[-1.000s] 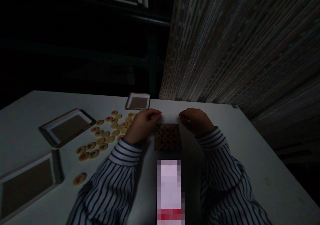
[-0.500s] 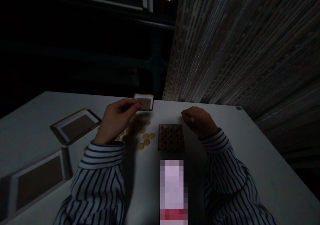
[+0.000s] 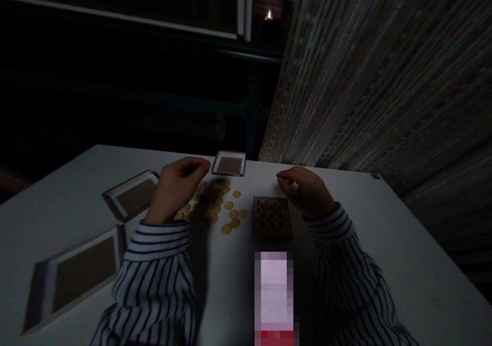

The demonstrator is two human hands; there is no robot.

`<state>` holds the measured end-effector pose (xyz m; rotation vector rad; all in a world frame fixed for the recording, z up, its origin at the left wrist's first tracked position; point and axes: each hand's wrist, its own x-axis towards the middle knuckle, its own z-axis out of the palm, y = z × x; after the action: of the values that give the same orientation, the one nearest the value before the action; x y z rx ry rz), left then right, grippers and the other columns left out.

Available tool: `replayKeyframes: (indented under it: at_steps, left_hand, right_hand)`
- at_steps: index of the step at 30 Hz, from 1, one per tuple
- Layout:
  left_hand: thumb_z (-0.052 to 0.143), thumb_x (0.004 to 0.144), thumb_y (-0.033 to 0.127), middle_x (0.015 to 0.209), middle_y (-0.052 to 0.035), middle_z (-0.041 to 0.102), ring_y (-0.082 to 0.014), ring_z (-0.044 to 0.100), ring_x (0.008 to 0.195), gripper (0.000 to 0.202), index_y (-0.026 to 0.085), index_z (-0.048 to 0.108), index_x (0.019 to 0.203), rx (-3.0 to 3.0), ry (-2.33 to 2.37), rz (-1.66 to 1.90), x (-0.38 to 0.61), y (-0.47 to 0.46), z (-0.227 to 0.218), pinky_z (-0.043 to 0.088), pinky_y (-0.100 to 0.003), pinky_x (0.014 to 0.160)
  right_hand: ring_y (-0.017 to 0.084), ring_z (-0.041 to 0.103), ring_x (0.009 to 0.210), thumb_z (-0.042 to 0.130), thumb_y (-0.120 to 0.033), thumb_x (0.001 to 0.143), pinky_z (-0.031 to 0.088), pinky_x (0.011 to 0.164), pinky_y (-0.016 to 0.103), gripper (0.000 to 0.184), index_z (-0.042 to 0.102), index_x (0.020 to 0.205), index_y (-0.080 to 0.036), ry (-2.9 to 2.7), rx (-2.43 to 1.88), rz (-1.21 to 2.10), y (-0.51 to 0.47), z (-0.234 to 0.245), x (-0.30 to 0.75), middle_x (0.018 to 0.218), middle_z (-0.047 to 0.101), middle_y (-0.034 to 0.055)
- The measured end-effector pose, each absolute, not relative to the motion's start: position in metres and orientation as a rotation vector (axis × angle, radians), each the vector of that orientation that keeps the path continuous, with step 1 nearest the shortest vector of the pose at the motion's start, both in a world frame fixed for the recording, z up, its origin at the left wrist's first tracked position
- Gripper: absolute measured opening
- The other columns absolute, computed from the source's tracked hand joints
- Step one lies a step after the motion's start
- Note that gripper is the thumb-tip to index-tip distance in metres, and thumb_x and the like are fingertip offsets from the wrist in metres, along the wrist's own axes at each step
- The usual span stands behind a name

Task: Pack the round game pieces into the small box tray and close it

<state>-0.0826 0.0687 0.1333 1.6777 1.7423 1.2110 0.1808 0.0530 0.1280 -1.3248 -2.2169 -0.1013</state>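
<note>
My left hand (image 3: pixel 179 184) hovers over a scatter of round tan wooden discs (image 3: pixel 234 223), its thumb and fingertips pressed together. Whether anything sits in that pinch is too dark to see. Right of the discs is a small square box (image 3: pixel 253 230) with rows of marked round pieces (image 3: pixel 272 218), which look like Chinese chess pieces. My right hand (image 3: pixel 305 189) is above the box's far right corner, with thumb and index finger closed together. What those fingers hold, if anything, cannot be made out.
A small shallow tray (image 3: pixel 245 166) lies at the table's far edge. Two larger box lids or trays (image 3: pixel 111 195) lie to the left. A pixelated bright object (image 3: pixel 273 289) is in front of the box. Bead strings (image 3: pixel 307 105) hang behind the white table (image 3: pixel 384 243).
The view has shifted, so the table and its contents appear further right. Against the table, my left hand has moved left, off the small tray, and my right hand has come nearer the box.
</note>
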Motion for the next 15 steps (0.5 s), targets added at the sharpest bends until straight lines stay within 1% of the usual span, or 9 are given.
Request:
replayKeyframes:
  at_steps: [3, 5, 8, 10, 13, 15]
  left_hand:
    - [0.051, 0.072, 0.040, 0.084, -0.0026, 0.067, -0.0172, 0.061, 0.077, 0.030, 0.018, 0.063, 0.088, 1.801, 1.737, 1.147, -0.087, 0.070, 0.132, 0.048, -0.025, 0.070]
    - [0.049, 0.073, 0.042, 0.088, -0.0044, 0.067, -0.0177, 0.061, 0.080, 0.034, 0.017, 0.062, 0.093, 1.909, 1.751, 1.048, -0.094, 0.072, 0.128, 0.047, -0.026, 0.073]
    - [0.046, 0.074, 0.043, 0.098, -0.0072, 0.066, -0.0197, 0.060, 0.089, 0.039, 0.017, 0.061, 0.099, 2.039, 1.818, 0.771, -0.107, 0.075, 0.120, 0.044, -0.027, 0.079]
    - [0.046, 0.074, 0.042, 0.102, -0.0074, 0.065, -0.0208, 0.059, 0.093, 0.039, 0.018, 0.061, 0.102, 2.079, 1.849, 0.591, -0.115, 0.077, 0.114, 0.043, -0.027, 0.079]
    - [0.048, 0.072, 0.038, 0.099, -0.0061, 0.066, -0.0218, 0.060, 0.091, 0.033, 0.022, 0.062, 0.097, 2.122, 1.852, 0.418, -0.124, 0.081, 0.103, 0.043, -0.027, 0.075]
    - [0.050, 0.070, 0.036, 0.095, -0.0059, 0.066, -0.0219, 0.060, 0.087, 0.028, 0.024, 0.063, 0.091, 2.142, 1.844, 0.366, -0.127, 0.084, 0.097, 0.043, -0.027, 0.072]
  right_hand:
    - [0.015, 0.056, 0.078, 0.045, -0.024, 0.081, 0.040, 0.075, 0.028, 0.022, 0.062, 0.091, -0.016, -2.243, -1.338, -0.071, 0.057, 0.128, 0.167, 0.086, 0.064, 0.0054]
    - [0.015, 0.055, 0.079, 0.045, -0.026, 0.081, 0.040, 0.075, 0.028, 0.023, 0.062, 0.094, -0.016, -2.280, -1.324, -0.052, 0.059, 0.125, 0.158, 0.087, 0.064, 0.0055]
    - [0.016, 0.055, 0.081, 0.043, -0.028, 0.082, 0.039, 0.075, 0.028, 0.025, 0.061, 0.097, -0.017, -2.342, -1.282, -0.038, 0.061, 0.119, 0.146, 0.089, 0.063, 0.0059]
    - [0.016, 0.055, 0.081, 0.043, -0.027, 0.083, 0.039, 0.074, 0.028, 0.025, 0.061, 0.097, -0.018, -2.380, -1.275, -0.034, 0.061, 0.114, 0.142, 0.089, 0.063, 0.0060]
    - [0.016, 0.055, 0.078, 0.043, -0.027, 0.083, 0.038, 0.071, 0.028, 0.024, 0.061, 0.096, -0.019, -2.429, -1.297, -0.032, 0.062, 0.108, 0.138, 0.086, 0.063, 0.0057]
    - [0.016, 0.055, 0.078, 0.044, -0.027, 0.083, 0.038, 0.069, 0.028, 0.023, 0.061, 0.096, -0.020, -2.449, -1.306, -0.033, 0.062, 0.106, 0.137, 0.085, 0.063, 0.0053]
